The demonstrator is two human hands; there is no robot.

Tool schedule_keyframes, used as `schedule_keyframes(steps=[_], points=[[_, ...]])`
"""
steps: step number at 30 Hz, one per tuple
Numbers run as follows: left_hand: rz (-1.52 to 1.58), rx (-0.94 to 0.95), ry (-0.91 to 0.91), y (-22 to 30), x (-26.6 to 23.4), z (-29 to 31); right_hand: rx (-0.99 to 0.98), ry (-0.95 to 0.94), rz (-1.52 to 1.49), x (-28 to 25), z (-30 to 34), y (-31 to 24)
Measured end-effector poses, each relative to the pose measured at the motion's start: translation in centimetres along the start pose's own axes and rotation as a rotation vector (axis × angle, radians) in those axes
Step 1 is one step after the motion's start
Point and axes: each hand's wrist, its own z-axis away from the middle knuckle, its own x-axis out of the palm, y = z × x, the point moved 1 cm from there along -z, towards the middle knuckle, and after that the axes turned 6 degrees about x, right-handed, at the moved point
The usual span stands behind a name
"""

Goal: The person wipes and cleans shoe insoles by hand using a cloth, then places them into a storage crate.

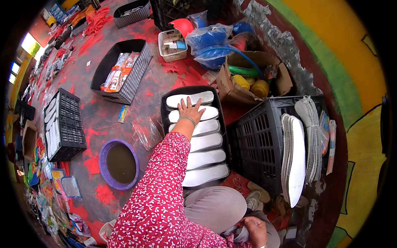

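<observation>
Already, we had six insoles (206, 141) in the tray (225, 136), left hand (189, 113) fingers spread on top; stacks (294, 161) sat outside. Right hand (256, 230) curled, grip we couldn't tell.

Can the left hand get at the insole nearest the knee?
Probably yes: the left hand is over the same open box, and nothing visible lies on that insole.

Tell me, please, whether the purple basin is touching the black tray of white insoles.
Apart: the head view shows grey floor and crumpled transparent plastic in the gap between the purple basin and the black tray.
</observation>
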Motion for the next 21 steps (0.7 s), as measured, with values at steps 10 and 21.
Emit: schedule_keyframes(steps=[10,21], points=[[0.034,-0.031,-0.178,0.2,-1.1,-1.4,-0.033,-0.03,0.001,-0.1,0.5,0.2],[0.232,0.279,0.264,0.8,-5.6,3.1,-0.155,-0.132,-0.051,0.5,2.9,-0.1]])
